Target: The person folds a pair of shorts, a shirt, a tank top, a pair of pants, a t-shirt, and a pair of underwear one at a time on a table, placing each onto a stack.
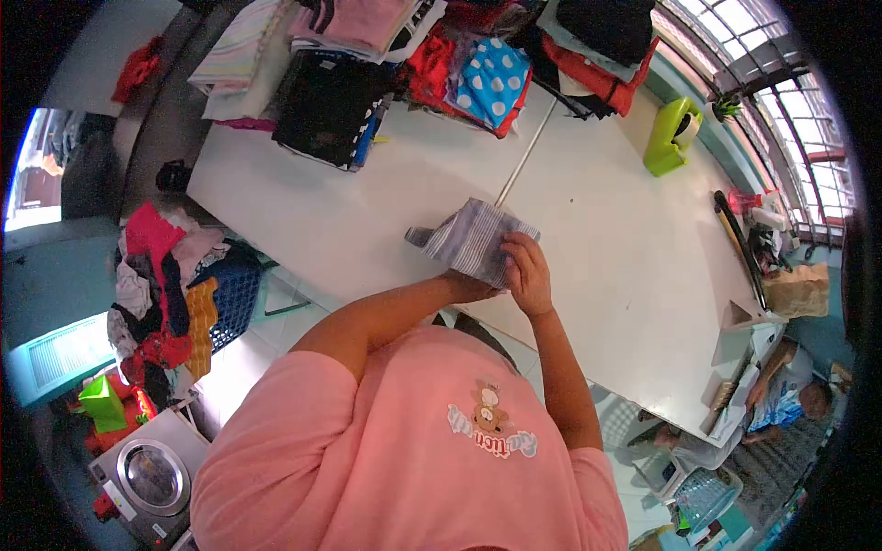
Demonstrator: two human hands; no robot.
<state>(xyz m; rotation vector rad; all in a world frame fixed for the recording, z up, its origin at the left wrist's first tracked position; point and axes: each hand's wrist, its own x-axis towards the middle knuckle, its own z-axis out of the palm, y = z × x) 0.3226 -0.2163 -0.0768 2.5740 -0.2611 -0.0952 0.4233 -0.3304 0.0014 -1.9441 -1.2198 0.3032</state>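
Observation:
A grey-and-white striped piece of clothing [469,241], folded small, is held just in front of my body over the near edge of the white table. My left hand [471,286] grips its near side from below, with most of its fingers hidden under the cloth. On the right edge, the curled fingers of my right hand [526,273] press on the fabric. One narrow end of the cloth sticks out to the left.
Folded clothes [331,106] are stacked along the far side of the white table [625,248]. A green tape dispenser [669,138] stands far right. At left, a blue basket [237,298] overflows with clothes beside a washing machine [152,477]. Another person [781,395] sits lower right.

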